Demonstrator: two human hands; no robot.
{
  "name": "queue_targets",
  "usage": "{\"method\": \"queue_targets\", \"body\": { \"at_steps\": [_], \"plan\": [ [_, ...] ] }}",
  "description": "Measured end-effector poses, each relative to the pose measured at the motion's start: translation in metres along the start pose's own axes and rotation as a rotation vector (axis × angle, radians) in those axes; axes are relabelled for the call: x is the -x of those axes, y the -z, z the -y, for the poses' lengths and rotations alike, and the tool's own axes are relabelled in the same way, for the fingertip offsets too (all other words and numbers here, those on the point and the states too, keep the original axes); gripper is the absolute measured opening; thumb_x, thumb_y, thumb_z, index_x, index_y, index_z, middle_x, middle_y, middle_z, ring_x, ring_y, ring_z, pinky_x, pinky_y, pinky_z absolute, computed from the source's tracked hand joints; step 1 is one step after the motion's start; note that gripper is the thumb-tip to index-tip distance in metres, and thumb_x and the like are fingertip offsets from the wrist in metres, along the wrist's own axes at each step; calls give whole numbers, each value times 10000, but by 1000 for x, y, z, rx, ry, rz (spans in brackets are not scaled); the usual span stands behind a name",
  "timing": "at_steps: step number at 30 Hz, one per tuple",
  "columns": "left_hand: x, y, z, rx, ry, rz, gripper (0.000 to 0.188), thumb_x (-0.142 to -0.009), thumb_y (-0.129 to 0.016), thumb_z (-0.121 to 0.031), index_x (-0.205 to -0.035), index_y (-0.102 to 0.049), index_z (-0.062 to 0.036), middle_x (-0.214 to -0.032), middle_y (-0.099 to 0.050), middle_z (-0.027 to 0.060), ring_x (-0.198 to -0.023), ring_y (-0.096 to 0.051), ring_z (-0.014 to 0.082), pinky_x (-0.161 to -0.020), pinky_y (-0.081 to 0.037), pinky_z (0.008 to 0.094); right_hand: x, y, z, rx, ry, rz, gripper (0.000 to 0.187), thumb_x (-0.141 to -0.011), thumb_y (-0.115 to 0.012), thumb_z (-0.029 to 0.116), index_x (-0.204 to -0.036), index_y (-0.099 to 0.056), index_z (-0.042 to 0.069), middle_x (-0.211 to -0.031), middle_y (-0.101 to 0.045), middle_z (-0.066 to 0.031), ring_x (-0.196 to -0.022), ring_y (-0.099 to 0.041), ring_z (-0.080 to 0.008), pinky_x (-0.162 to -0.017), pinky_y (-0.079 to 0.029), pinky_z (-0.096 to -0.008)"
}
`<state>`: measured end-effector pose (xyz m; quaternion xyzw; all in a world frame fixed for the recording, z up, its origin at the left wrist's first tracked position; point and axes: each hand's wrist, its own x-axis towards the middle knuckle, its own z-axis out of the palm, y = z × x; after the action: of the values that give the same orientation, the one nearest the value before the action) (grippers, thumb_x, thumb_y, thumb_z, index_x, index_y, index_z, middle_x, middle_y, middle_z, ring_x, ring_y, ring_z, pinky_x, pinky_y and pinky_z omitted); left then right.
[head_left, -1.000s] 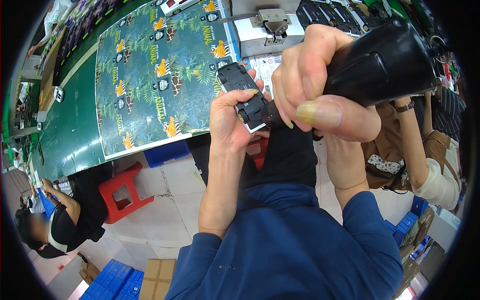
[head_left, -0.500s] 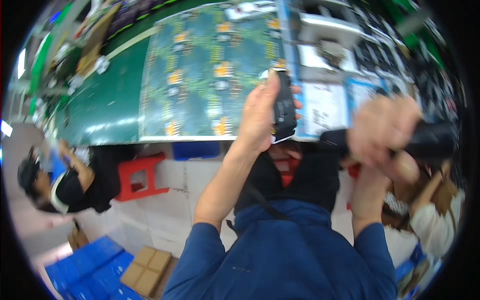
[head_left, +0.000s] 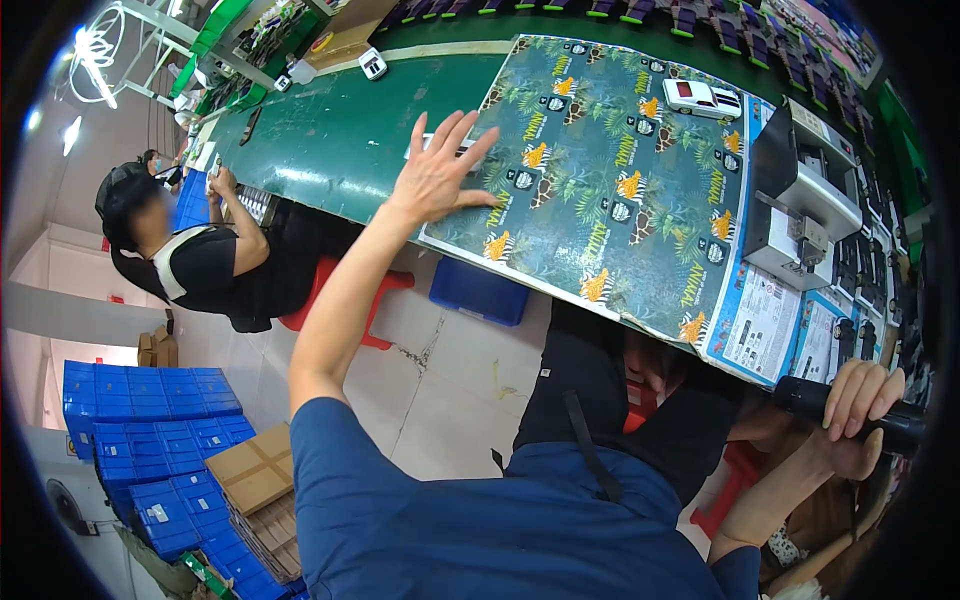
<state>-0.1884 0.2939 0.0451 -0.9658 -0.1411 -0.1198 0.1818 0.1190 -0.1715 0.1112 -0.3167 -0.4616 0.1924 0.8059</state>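
Observation:
My left hand is stretched out over the bench with its fingers spread and nothing in its grip. Partly hidden behind its fingers lies a white toy car on the green bench surface, beside the patterned sheet. At the right, by the bench's front edge, my right hand is wrapped round a black cylindrical tool, shaped like an electric screwdriver; its bit does not show. Another white toy car with black stripes sits at the far side of the animal-patterned sheet.
A grey and white machine or fixture stands at the right, beside several black car parts and printed sheets. Another small white car is at the far left. A co-worker sits at the left; blue crates are stacked behind.
My left hand has let go of the black-bottomed toy car and moved left, its fingers now spread. My right hand still grips the tool, now lower at the right. The view has swung left.

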Motion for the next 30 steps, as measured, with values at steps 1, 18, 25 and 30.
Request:
{"method": "queue_targets", "body": {
  "at_steps": [1,18,25,30],
  "plan": [
    [5,1,-10,28,39,-18,931,-735,-656,-719,-1471,-444,-189,-1496,-397,145,-1399,-371,320,-1150,-203,609,0,-1,-1,-9,-18,-14,325,-832,-752,230,-916,-465,104,-647,-548,18,-461,-528,-52,-481,-463,-146],
    [-204,89,-476,1070,55,-26,537,-890,-694,-384,-1188,-590,50,-1030,-663,235,-901,-675,399,-766,-526,486,37,36,123,-26,6,256,419,-821,-839,222,-1034,-523,48,-749,-655,-78,-597,-667,-191,-593,-575,-314],
    [-226,85,-497,1235,123,175,770,-656,-887,-350,-1221,-546,47,-1050,-664,217,-1013,-653,367,-876,-512,448,43,55,136,-40,-24,252,407,-821,-838,216,-1021,-526,44,-745,-661,-79,-601,-684,-197,-598,-589,-325],
    [-203,92,-500,1683,304,65,619,-644,-893,-162,-1122,-543,18,-1001,-669,168,-888,-679,263,-802,-538,369,46,48,131,32,1,70,363,-843,-800,213,-981,-494,76,-699,-632,-36,-540,-649,-161,-553,-568,-278]
  ]
}}
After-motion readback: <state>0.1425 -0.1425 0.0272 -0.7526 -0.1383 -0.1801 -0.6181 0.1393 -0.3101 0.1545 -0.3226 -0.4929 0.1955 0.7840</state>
